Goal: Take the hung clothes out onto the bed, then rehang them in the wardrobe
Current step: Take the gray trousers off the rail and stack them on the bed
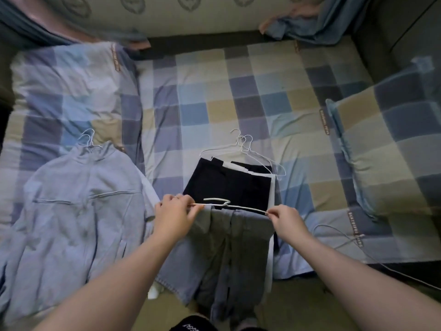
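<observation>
Right now I have the white hanger (235, 205) pinched at both ends, my left hand (175, 217) closed on its left tip and my right hand (287, 220) gripping the right tip between thumb and finger. Grey trousers (229, 249) are draped over its bar and hang down past the near edge of the bed (238, 96), toward the floor.

Just beyond the hanger lies a dark pair of trousers (229, 185) with pale trim, on the bed, with a few more white wire hangers (243, 149) at its far end. To the left, a light blue jacket (78, 209) is spread flat with its own hanger hook showing at the collar.

I judge the main risk is the trousers sliding off the bar: the wire looks thin and smooth, and if I tilt one end while lifting, the cloth could slip to the floor. The hook points away from me too, so it could snag the dark trousers as I raise it.

The bed carries a checked cover in blue, grey and tan, rumpled on the left where a quilt (71, 91) is bunched. A matching pillow (391, 149) sits at the right. A thin white cable (338, 244) trails over the right near corner. No wardrobe is in view.
</observation>
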A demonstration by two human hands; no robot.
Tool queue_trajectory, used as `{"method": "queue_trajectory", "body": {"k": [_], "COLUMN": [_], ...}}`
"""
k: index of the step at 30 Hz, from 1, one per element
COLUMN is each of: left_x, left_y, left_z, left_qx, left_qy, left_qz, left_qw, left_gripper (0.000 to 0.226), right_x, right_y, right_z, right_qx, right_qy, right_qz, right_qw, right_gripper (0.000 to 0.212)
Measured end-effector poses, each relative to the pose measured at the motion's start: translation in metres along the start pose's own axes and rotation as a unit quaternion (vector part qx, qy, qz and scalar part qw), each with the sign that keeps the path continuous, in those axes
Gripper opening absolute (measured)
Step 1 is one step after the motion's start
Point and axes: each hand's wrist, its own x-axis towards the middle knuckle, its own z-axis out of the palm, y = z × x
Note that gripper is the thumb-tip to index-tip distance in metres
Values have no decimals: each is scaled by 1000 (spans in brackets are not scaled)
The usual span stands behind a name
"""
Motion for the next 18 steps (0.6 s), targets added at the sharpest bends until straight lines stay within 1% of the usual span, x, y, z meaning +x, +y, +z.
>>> {"method": "queue_trajectory", "body": {"k": [2,4,6,9,11,13,15,18], "left_x": [19,41,64,98,115,125,125,109], "left_y": [0,1,2,5,6,8,8,6], "left_z": [21,41,60,81,92,98,98,90], "left_qx": [11,7,-18,-79,-119,-132,-121,-101], "left_qy": [13,3,-12,-29,-56,-92,-113,-136], "left_qz": [10,24,41,44,55,61,56,51], "left_qw": [1000,1000,999,995,990,985,985,984], "left_gripper": [33,34,33,32,39,53,63,68], "right_x": [20,40,59,80,89,93,91,73], "right_y": [6,12,19,23,23,22,19,7], "right_z": [11,23,33,44,51,58,64,69], "right_qx": [4,12,21,43,64,93,132,193], "right_qy": [-1,1,3,-12,-27,-27,-15,0], "right_qz": [12,24,33,38,42,49,72,114], "right_qw": [1000,1000,999,998,997,994,988,975], "right_gripper": [21,21,31,49,63,73,76,75]}}
